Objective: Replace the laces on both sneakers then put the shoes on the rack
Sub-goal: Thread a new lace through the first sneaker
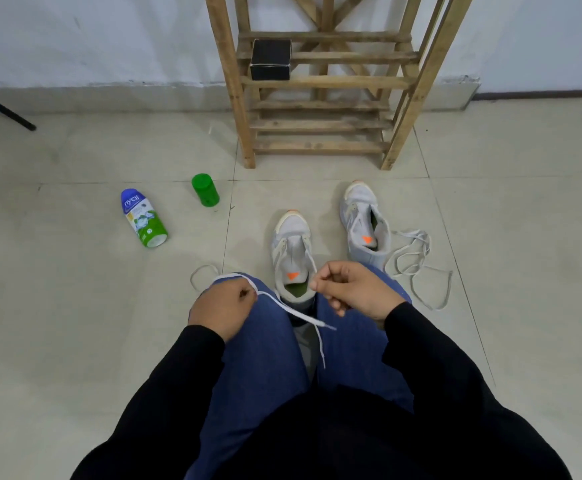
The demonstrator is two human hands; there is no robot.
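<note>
Two pale grey sneakers with orange tabs stand on the tiled floor, toes toward the rack. The near sneaker point(292, 247) sits between my knees; the far sneaker point(365, 226) is to its right. My left hand point(222, 308) is closed on a white lace point(293, 311) that runs across my left knee and dangles between my legs. My right hand point(351, 292) pinches the lace strand coming out of the near sneaker's right eyelets. A loose grey-white lace point(417, 268) lies coiled on the floor right of the far sneaker. The wooden rack point(320, 81) stands against the wall.
A black box point(270, 59) rests on a rack shelf. A blue-green powder bottle point(143, 218) and a green container point(205, 189) lie on the floor at left. A black tripod leg point(4, 109) reaches in from the far left.
</note>
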